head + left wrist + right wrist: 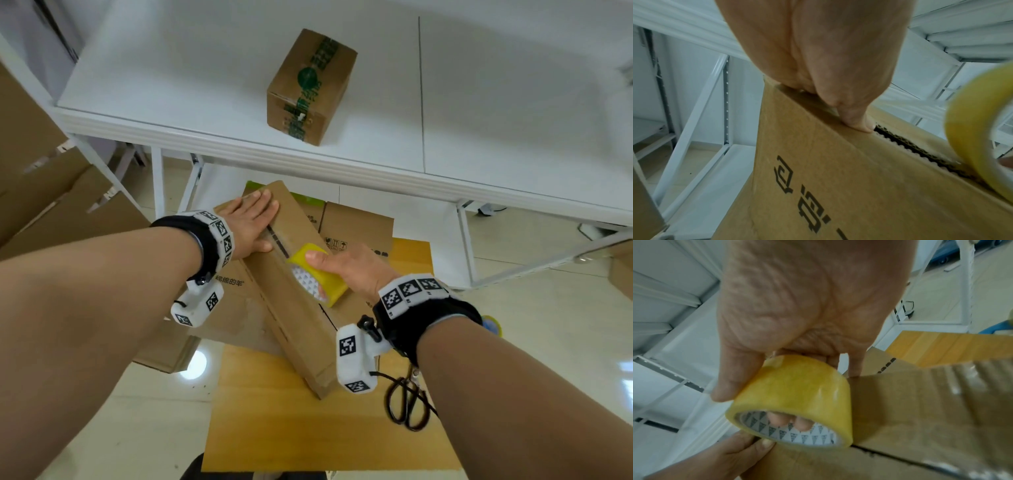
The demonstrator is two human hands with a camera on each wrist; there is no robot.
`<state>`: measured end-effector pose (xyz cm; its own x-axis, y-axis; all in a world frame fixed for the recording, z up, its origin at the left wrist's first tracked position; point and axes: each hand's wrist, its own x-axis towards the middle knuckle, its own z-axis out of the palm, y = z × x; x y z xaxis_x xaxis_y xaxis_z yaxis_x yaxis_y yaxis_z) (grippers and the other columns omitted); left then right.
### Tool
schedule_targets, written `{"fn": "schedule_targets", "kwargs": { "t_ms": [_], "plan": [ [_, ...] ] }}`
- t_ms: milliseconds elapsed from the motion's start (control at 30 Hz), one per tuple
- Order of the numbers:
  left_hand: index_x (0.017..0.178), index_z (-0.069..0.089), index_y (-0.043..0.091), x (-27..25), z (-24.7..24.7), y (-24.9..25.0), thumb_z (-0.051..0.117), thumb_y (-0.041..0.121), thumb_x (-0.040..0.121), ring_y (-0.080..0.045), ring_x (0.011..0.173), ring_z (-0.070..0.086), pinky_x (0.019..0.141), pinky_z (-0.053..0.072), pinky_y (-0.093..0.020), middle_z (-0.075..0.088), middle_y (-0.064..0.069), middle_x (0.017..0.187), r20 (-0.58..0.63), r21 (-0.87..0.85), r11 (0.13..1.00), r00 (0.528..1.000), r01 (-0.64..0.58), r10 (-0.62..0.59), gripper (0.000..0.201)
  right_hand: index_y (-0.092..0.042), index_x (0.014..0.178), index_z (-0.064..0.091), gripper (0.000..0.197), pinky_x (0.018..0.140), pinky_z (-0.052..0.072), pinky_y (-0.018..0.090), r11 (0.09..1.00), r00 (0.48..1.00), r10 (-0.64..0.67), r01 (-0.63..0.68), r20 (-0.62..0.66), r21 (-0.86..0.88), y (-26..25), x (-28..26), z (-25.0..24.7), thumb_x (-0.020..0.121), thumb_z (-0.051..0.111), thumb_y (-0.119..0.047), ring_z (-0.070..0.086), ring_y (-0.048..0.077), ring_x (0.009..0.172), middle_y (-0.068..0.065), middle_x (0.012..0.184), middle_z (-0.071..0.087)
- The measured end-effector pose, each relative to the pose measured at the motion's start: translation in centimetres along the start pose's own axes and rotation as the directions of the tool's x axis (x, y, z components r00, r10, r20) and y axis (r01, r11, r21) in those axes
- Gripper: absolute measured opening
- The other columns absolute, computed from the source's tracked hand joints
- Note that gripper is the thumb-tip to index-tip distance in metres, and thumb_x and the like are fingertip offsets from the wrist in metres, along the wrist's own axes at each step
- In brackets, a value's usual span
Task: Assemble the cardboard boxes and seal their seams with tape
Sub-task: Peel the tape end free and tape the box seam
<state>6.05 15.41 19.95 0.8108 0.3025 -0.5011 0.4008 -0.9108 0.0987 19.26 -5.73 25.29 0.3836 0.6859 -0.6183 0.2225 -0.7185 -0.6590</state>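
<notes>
1. Cardboard first: on the far left of the head view, flat brown sheets [51, 192] lean in a stack, well left of the box we are working on.
2. Our left hand [251, 222] lies flat on the far end of the box [294, 291], fingers straight and close together. In the left wrist view the thumb [856, 120] presses down on the taped part right at the seam [920, 151].
3. That box, long and narrow, rests on flattened cardboard on the floor below the edge of the white table [205, 102]. Its centre seam runs along its top face, still gaping between our two hands.
4. A finished box [310, 89], already sealed with green printed tape, stands on the table above and beyond our box.
5. Our right hand [346, 265] grips the yellow tape roll [317, 274] on top of the box, just nearer to us than the left hand. The thumb lies on the outside, and two fingertips [789, 420] hook inside the core.
6. Black scissors [407, 404] lie on the orange sheet [308, 428] just right of the near end of the box.
7. We judge the seam-taping step to be under way, with most of the seam bare.
8. Next, we think, the roll must travel toward the near end of the box, kept centred over the gap, while the left hand holds the stuck end down. Then the scissors will be wanted for the cut.
</notes>
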Motion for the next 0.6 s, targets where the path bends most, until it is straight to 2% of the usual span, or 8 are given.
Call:
{"fn": "schedule_targets", "kwargs": {
  "t_ms": [33, 100, 167, 233, 300, 400, 500, 600],
  "plan": [
    [0.149, -0.022, 0.021, 0.0, 0.0, 0.0, 0.035, 0.055, 0.096, -0.016, 0.143, -0.025, 0.116, -0.012, -0.035, -0.032, -0.001, 0.154, -0.001, 0.004, 1.0, 1.0, 0.002, -0.002, 0.085, -0.007, 0.075, 0.076, 0.082, 0.09, 0.053, 0.044, 1.0, 1.0, 0.008, -0.008, 0.012, 0.0, 0.3, -0.3, -0.3, 0.062, 0.062, -0.086, 0.073, 0.022, 0.078, 0.011, 0.079, 0.076],
    [0.149, -0.023, 0.022, 0.0, 0.2, 0.3, 0.036, 0.055, 0.096, -0.016, 0.143, -0.025, 0.116, -0.012, -0.035, -0.032, -0.001, 0.154, -0.005, 0.021, 1.0, 1.0, 0.009, -0.009, 0.085, -0.018, 0.048, 0.068, 0.064, 0.075, 0.049, 0.034, 1.0, 0.998, -0.015, 0.016, 0.058, -0.019, 0.7, -0.8, -0.7, 0.079, 0.06, -0.073, 0.064, 0.004, 0.052, -0.002, 0.056, 0.068],
    [0.149, -0.023, 0.022, -0.1, 0.2, 0.7, 0.035, 0.055, 0.096, -0.016, 0.144, -0.024, 0.118, -0.01, -0.037, -0.032, -0.002, 0.154, -0.01, 0.04, 0.999, 0.999, 0.033, -0.032, 0.085, -0.021, 0.041, 0.064, 0.063, 0.068, 0.041, 0.027, 1.0, 0.997, -0.026, 0.027, 0.071, -0.015, 0.6, -1.0, -0.6, 0.087, 0.06, -0.065, 0.057, 0.001, 0.043, -0.004, 0.05, 0.064],
    [0.149, -0.022, 0.021, -0.3, 0.4, 1.0, 0.034, 0.053, 0.098, -0.018, 0.144, -0.023, 0.12, -0.008, -0.039, -0.031, -0.003, 0.155, -0.021, 0.043, 0.997, 0.997, 0.069, -0.068, 0.082, -0.015, 0.053, 0.069, 0.062, 0.068, 0.043, 0.025, 0.999, 0.995, -0.031, 0.035, 0.093, -0.038, 0.3, -1.2, -0.2, 0.086, 0.059, -0.066, 0.062, 0.006, 0.049, -0.001, 0.054, 0.067],
    [0.15, -0.021, 0.02, -0.6, 1.1, 1.2, 0.029, 0.048, 0.1, -0.02, 0.144, -0.023, 0.119, -0.008, -0.041, -0.031, -0.005, 0.155, -0.052, 0.019, 0.997, 0.996, 0.077, -0.076, 0.076, -0.012, 0.056, 0.068, 0.065, 0.069, 0.047, 0.025, 0.996, 0.993, -0.041, 0.049, 0.111, -0.068, 0.5, -1.4, 0.5, 0.088, 0.055, -0.068, 0.067, 0.015, 0.057, 0.002, 0.057, 0.069],
    [0.151, -0.015, 0.019, -1.5, 2.4, 1.9, 0.024, 0.039, 0.103, -0.019, 0.145, -0.019, 0.119, -0.007, -0.04, -0.024, -0.005, 0.158, -0.116, -0.053, 0.997, 0.992, 0.052, -0.058, 0.065, -0.013, 0.056, 0.068, 0.074, 0.087, 0.051, 0.031, 0.994, 0.993, -0.051, 0.061, 0.109, -0.091, 1.1, -1.5, 1.1, 0.084, 0.047, -0.078, 0.072, 0.03, 0.083, 0.009, 0.071, 0.074],
    [0.153, -0.01, 0.019, -2.1, 3.0, 2.5, 0.02, 0.034, 0.104, -0.017, 0.147, -0.015, 0.12, -0.006, -0.041, -0.017, -0.002, 0.16, -0.158, -0.106, 0.992, 0.984, 0.064, -0.08, 0.059, -0.012, 0.054, 0.068, 0.078, 0.083, 0.046, 0.03, 0.99, 0.992, -0.064, 0.077, 0.111, -0.118, 1.0, -1.2, 1.3, 0.083, 0.045, -0.081, 0.072, 0.024, 0.079, 0.007, 0.071, 0.074],
    [0.152, -0.012, 0.022, -2.2, 2.7, 2.7, 0.018, 0.043, 0.102, -0.018, 0.146, -0.017, 0.119, -0.008, -0.044, -0.019, -0.002, 0.159, -0.133, -0.13, 0.989, 0.987, 0.069, -0.087, 0.062, -0.015, 0.051, 0.066, 0.075, 0.073, 0.043, 0.027, 0.993, 0.995, -0.048, 0.056, 0.082, -0.104, 0.6, -1.2, 1.3, 0.083, 0.046, -0.079, 0.069, 0.016, 0.072, 0.004, 0.069, 0.074]
  ]
}}
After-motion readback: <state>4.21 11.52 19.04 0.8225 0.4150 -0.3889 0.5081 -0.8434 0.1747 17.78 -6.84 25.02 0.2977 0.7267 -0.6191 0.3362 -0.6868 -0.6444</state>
